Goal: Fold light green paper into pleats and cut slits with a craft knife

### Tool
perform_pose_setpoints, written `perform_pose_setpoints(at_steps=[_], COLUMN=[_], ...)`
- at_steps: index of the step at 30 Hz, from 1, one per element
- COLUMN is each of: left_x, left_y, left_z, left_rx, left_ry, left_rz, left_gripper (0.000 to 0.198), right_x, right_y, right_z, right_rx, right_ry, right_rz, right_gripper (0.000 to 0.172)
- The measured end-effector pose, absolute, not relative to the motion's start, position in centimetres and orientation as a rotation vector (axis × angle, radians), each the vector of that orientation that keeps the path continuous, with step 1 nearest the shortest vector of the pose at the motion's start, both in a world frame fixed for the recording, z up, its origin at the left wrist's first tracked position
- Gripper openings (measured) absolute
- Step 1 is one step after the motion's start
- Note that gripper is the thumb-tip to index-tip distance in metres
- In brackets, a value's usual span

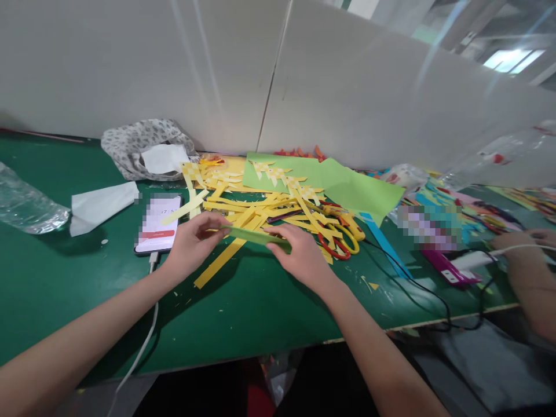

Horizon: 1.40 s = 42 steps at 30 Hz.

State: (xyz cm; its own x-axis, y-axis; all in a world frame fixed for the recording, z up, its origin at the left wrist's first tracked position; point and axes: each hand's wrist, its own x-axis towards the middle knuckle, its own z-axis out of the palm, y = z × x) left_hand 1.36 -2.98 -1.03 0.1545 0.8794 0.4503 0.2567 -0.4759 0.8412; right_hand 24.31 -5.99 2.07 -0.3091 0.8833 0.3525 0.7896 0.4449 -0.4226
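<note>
Between my two hands a narrow green paper strip is stretched above the table. My left hand pinches its left end between thumb and fingers. Its right end is gripped by my right hand. Just behind the strip lies a loose heap of yellow paper strips. Several woven yellow-and-white paper pieces rest on green paper sheets at the back. Scissors with red and yellow handles lie right of the heap, partly under strips.
A charging phone lies left on the green table. Behind it are a folded white paper and a patterned cloth bag. A clear plastic bottle lies far left. A black cable and another person's hands are at right.
</note>
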Motion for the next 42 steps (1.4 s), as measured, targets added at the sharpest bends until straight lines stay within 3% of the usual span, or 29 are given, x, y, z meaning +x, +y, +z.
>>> perform_pose_setpoints(at_steps=[3, 8, 14, 22, 30, 42], left_x=[1.1, 1.3, 1.2, 1.1, 0.8, 1.5], left_y=[-3.1, -3.7, -3.7, -3.3, -3.0, -4.9], left_z=[-0.9, -0.7, -0.8, -1.1, -0.9, 0.3], left_rx=[2.385, 3.001, 3.014, 2.955, 3.136, 3.244], left_ry=[1.083, 0.855, 0.741, 0.857, 0.762, 0.371], left_rz=[1.338, 1.025, 0.688, 0.577, 0.684, 0.777], left_gripper=[0.009, 0.014, 0.022, 0.024, 0.021, 0.026], right_x=[24.5, 23.2, 23.2, 23.9, 24.2, 26.9], right_y=[-5.8, -6.5, -7.5, -7.7, -7.8, -9.5], right_z=[2.0, 0.4, -0.2, 1.2, 1.1, 0.0], right_rx=[-1.278, -1.177, -1.185, -1.312, -1.329, -0.965], right_ry=[-2.164, -2.471, -2.653, -2.669, -2.564, -2.655], right_rz=[0.01, -0.21, -0.226, -0.028, -0.145, -0.501], right_gripper=[0.022, 0.024, 0.024, 0.016, 0.017, 0.031])
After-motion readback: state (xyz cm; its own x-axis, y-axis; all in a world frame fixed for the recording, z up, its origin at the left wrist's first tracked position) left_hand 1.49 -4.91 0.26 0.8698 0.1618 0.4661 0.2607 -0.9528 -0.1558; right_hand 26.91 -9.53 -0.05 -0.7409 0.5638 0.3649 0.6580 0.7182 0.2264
